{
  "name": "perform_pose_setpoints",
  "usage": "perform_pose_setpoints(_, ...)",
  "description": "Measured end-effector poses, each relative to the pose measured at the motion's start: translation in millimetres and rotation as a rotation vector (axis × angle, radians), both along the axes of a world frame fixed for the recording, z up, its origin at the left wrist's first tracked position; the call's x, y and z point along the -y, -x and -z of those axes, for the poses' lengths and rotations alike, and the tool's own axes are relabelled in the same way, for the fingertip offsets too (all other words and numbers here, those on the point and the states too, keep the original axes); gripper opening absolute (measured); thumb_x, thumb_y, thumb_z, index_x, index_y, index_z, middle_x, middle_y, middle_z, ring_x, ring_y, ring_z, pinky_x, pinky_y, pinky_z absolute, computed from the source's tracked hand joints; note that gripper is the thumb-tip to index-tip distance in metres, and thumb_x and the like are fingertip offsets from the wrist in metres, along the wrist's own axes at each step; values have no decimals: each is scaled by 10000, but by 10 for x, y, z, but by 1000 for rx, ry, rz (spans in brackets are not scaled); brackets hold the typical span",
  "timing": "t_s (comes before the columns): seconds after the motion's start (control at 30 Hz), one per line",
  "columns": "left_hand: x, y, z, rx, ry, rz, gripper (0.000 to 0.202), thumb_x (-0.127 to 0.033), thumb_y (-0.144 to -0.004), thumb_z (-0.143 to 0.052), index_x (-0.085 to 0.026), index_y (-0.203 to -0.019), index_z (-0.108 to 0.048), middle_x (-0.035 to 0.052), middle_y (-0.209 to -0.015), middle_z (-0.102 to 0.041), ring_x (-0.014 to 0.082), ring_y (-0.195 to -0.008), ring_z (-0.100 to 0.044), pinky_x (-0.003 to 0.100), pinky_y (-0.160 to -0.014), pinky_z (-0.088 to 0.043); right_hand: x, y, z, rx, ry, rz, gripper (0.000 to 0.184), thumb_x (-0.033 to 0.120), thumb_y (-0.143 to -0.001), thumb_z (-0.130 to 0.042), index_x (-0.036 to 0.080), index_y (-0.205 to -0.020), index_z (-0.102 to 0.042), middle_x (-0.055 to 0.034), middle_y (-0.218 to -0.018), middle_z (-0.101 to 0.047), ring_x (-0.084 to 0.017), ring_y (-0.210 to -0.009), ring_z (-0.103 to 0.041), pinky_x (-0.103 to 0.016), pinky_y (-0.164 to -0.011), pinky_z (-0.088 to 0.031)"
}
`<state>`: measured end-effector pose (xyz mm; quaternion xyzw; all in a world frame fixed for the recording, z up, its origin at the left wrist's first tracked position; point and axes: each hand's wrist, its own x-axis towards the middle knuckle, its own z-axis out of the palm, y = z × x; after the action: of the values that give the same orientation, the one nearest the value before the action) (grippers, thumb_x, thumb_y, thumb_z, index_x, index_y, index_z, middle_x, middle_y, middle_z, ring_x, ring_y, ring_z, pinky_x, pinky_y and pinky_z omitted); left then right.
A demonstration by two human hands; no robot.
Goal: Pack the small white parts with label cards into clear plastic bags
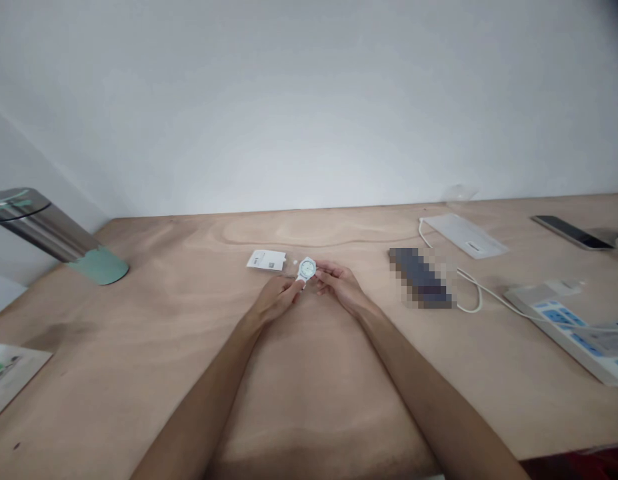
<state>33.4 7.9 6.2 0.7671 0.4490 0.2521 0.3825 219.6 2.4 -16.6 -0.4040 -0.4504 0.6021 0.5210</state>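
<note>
Holding a white, round watch (307,269) over the light-brown wooden bench (309,373), pinching its strap (301,279) with left fingers (291,291) and its edge with right fingers (333,268). Best to press softly, off the dial (307,268).

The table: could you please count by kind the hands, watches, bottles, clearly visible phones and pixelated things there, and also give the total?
Hands: 2, left hand and right hand
Watch: 1
Bottle: 1
Phone: 1
Pixelated thing: 1, too obscured to identify
Total: 6
</note>
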Motion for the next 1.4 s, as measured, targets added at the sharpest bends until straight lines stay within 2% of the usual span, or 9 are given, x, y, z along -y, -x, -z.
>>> perform_pose_setpoints(0.27, -20, 9, 25, 22, 27, 15, 507, -516, -874, -360, -156, -558, -528, -3, -522, -498, 134, -507, -440, 260, -525, -281, 8, 3, -2, 28, -2, 28, 414, 340, -666, -746, 204, -1052, -679, -36, -870, -667, -93, -588, -572, -221, -520, -499)
perform_pose_setpoints(0.7, -10, 4, 8, 57, 82, -5, 495, -537, -853, -383, -157, -570, -527, 1, -532, -510, 139, -518, -445, 261, -528, -305, -15, 10, -2, -22, -18, 72, 392, 283, -606, -777, 195, -980, -696, -13, -815, -619, -99, -622, -533, -208, -480, -466)
perform_pose_setpoints(0.93, -7, 4, -11, 117, 153, -45, 551, -587, -857, -371, -155, -558, -540, 12, -546, -539, 142, -543, -482, 263, -564, -339, 24, -5, -86, -13, -16, 65, 465, 289, -623, -758, 232, -1076, -672, 11, -803, -599, -56, -531, -450, -197, -466, -444)
perform_pose_setpoints(1.03, -7, 7, -10, 135, 167, -40, 569, -598, -865, -352, -157, -560, -543, 10, -544, -539, 139, -535, -477, 263, -561, -338, 40, 9, -95, 39, -26, 74, 428, 302, -645, -741, 225, -1062, -682, 10, -808, -593, -46, -512, -418, -203, -476, -452)
perform_pose_setpoints(1.17, -2, 9, -16, 156, 181, -54, 581, -592, -869, -351, -156, -535, -541, 10, -521, -529, 137, -522, -470, 263, -552, -331, 60, 53, -75, 249, -118, 107, 344, 325, -716, -681, 229, -1046, -697, -18, -846, -597, -92, -595, -486, -220, -488, -460)
perform_pose_setpoints(1.3, -1, 15, -28, 190, 176, -58, 573, -546, -880, -350, -161, -487, -510, 10, -476, -496, 135, -495, -445, 266, -542, -321, 80, 89, -49, 532, -373, 195, 205, 300, -812, -594, 242, -956, -728, -40, -851, -627, -143, -709, -551, -266, -613, -480)
perform_pose_setpoints(1.4, -12, 23, -20, 209, 172, -81, 556, -512, -883, -356, -165, -470, -492, 12, -469, -487, 136, -491, -440, 268, -539, -318, 105, 98, -46, 668, -512, 209, 214, 296, -870, -541, 258, -989, -715, -48, -881, -644, -165, -789, -583, -288, -700, -481)
